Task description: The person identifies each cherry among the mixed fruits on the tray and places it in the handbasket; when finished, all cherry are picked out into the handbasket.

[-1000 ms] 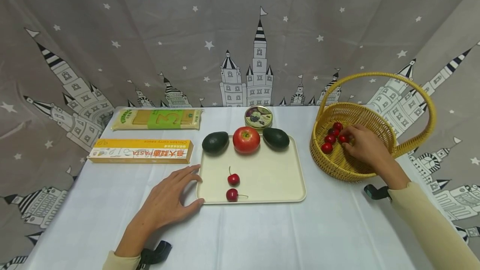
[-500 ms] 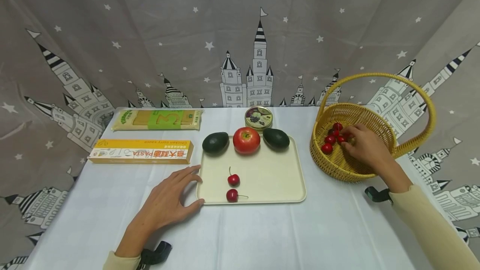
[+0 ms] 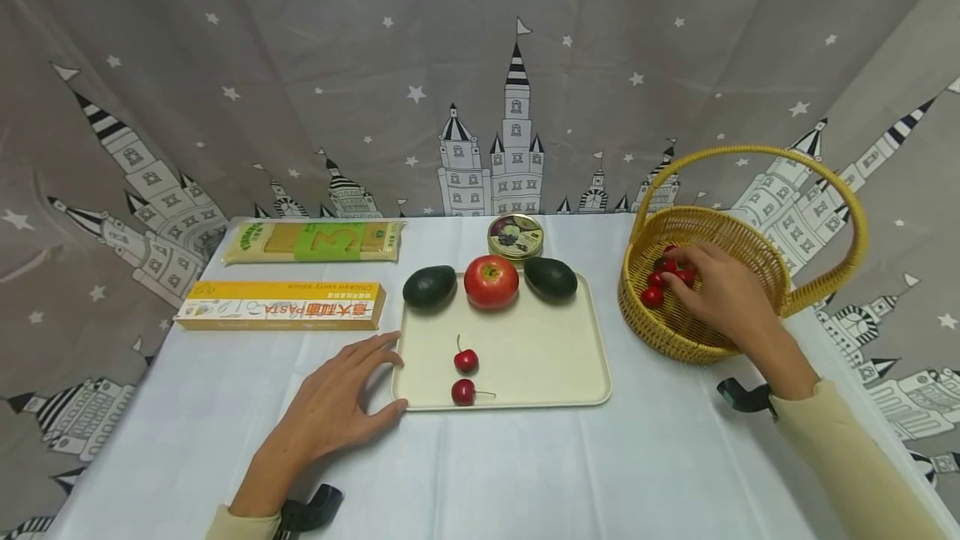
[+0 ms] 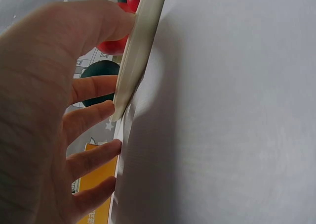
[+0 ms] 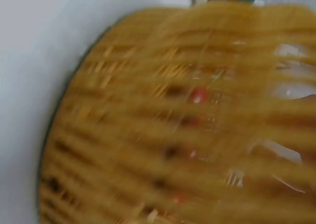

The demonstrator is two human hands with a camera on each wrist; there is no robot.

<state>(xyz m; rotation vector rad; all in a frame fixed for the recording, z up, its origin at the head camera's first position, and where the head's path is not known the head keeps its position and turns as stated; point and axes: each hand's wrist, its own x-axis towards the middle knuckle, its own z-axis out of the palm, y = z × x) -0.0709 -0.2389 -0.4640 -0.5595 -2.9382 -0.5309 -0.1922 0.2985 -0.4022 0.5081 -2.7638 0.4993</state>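
Observation:
My left hand rests at the left end of a cream tray; its thumb and fingers are spread and touch the rim. In the left wrist view the thumb lies against the tray's edge. Two stemmed cherries lie on the tray, below a tomato and two avocados. My right hand reaches inside a yellow wicker basket, thumb and fingers about several cherries. Whether it pinches one cannot be made out. The right wrist view is blurred, mostly basket wall.
A pack of noodles and a yellow pasta box lie at the left. Behind the tray stands a round tin. The basket's tall handle arches over the right side. A grey castle-print curtain hangs behind the white-covered table.
My right hand has shifted slightly left in the basket, its thumb and fingers further over the cherries. The left hand and the tray have stayed put.

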